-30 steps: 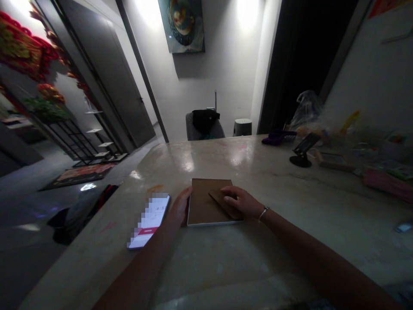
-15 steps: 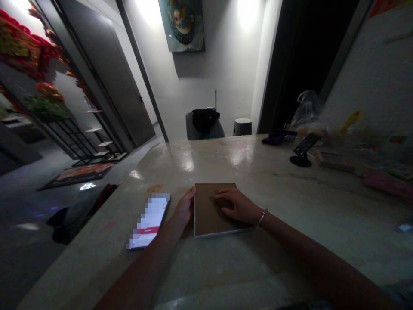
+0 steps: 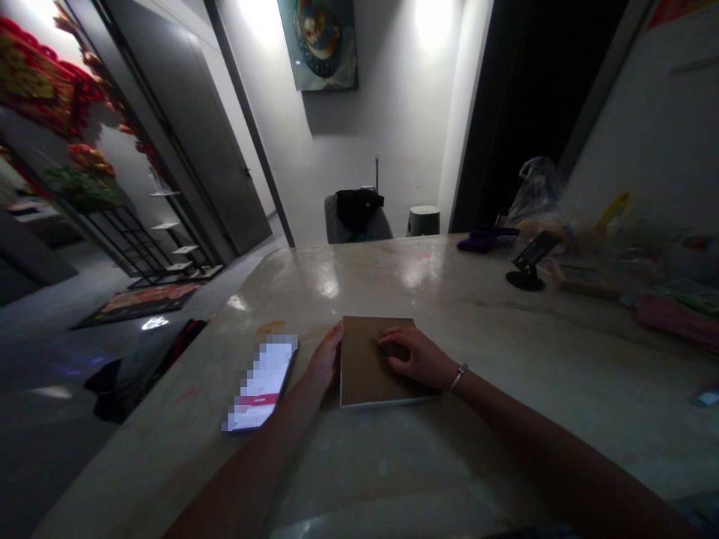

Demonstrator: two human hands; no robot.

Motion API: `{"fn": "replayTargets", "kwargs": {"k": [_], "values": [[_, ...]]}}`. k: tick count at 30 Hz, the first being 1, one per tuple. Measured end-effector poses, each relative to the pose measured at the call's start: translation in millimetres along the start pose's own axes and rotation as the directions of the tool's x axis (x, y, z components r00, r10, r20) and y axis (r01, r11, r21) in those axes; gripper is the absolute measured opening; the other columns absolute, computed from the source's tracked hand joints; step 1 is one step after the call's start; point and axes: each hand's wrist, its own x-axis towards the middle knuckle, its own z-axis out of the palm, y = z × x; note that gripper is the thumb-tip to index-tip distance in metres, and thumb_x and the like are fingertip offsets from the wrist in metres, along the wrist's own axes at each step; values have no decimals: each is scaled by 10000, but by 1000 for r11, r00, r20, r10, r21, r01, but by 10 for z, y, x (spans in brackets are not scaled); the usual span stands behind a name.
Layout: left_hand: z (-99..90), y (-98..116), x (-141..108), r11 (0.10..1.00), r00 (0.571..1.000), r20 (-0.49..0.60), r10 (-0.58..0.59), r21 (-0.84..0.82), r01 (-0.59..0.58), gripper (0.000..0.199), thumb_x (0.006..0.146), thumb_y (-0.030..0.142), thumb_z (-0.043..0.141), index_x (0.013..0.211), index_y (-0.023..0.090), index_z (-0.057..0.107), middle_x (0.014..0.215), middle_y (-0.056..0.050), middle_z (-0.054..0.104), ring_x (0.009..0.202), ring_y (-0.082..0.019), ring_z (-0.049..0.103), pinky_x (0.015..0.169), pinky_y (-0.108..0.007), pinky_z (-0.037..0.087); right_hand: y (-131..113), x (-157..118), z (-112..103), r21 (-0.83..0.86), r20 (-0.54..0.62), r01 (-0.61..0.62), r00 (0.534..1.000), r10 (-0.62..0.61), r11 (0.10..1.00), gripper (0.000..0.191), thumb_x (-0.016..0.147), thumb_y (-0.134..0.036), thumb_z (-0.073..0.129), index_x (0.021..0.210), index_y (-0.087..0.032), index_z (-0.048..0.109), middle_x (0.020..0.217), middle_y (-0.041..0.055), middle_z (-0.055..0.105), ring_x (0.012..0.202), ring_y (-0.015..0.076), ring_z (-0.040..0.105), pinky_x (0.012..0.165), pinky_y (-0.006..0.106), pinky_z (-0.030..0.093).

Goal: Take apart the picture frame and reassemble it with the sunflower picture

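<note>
A brown-covered notebook (image 3: 376,361) lies flat and closed on the pale marble counter (image 3: 359,281), directly in front of me. My left hand (image 3: 324,359) presses against the notebook's left edge. My right hand (image 3: 419,358) rests on the cover's right part, fingers curled. Left of my left hand lies a smartphone (image 3: 260,384), its lit screen blurred out, with a red band across it.
The counter's left edge drops to a dark floor. At the far right stand a black phone stand (image 3: 528,262), a purple object (image 3: 486,239), a plastic bag (image 3: 536,191) and a pink item (image 3: 677,320). A chair (image 3: 356,221) stands beyond the counter.
The notebook's raised cover flap has gone flat, and the notebook has shifted slightly right. My right hand now rests on the closed cover.
</note>
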Motion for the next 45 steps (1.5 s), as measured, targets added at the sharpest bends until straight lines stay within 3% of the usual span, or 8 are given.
{"fn": "replayTargets", "kwargs": {"k": [4,10,20,29,32,36,45], "values": [[-17,-22,22,1000,1000,11,3,-2,-3,375,754,383,584,1051,155,593,903,-93,687,839,-240,639,713,-354,506,19,-2,13,-7,-17,10,1000,-10,1000,327,663,-121,588,981,-182,626,1076,89,604,1016,198,550,913,383,410],[-103,-46,98,994,992,-62,105,-16,-107,277,712,209,628,985,170,602,901,-45,689,849,-204,636,741,-316,501,51,2,7,-25,-10,47,999,-48,999,314,659,-125,594,965,-184,633,1068,89,601,993,197,552,894,382,421],[-55,-8,79,996,992,-93,84,-28,-87,170,704,167,605,873,168,620,852,-34,694,837,-198,639,744,-315,504,105,11,-12,3,-7,54,999,-54,999,305,658,-142,608,961,-176,629,1082,88,588,1014,184,537,914,361,412],[-60,-30,73,996,993,-86,82,-29,-85,228,721,187,605,948,182,606,897,-42,691,824,-203,647,726,-315,509,123,13,-2,80,-25,7,1000,-5,997,288,653,-121,598,933,-183,634,1077,81,598,1011,178,551,915,362,414],[-55,-36,51,998,998,-43,39,-41,-41,259,739,186,588,998,180,596,910,-52,690,819,-207,649,723,-324,510,126,17,12,52,-36,0,999,2,999,279,656,-125,596,926,-181,637,1069,83,600,1005,184,550,910,373,413],[2,-65,-11,998,993,101,-56,-25,59,317,754,241,585,1062,163,587,925,-81,687,844,-229,643,738,-346,506,193,28,9,-4,-102,-65,993,65,998,288,666,-112,577,939,-182,636,1063,89,600,995,197,551,904,399,407],[34,-86,-90,998,975,217,-57,40,50,349,742,237,610,1074,128,589,985,-103,668,961,-236,598,844,-346,458,318,31,-43,-29,-178,-123,977,116,992,257,685,-150,580,933,-178,640,1047,93,609,994,208,558,906,401,405]]}}
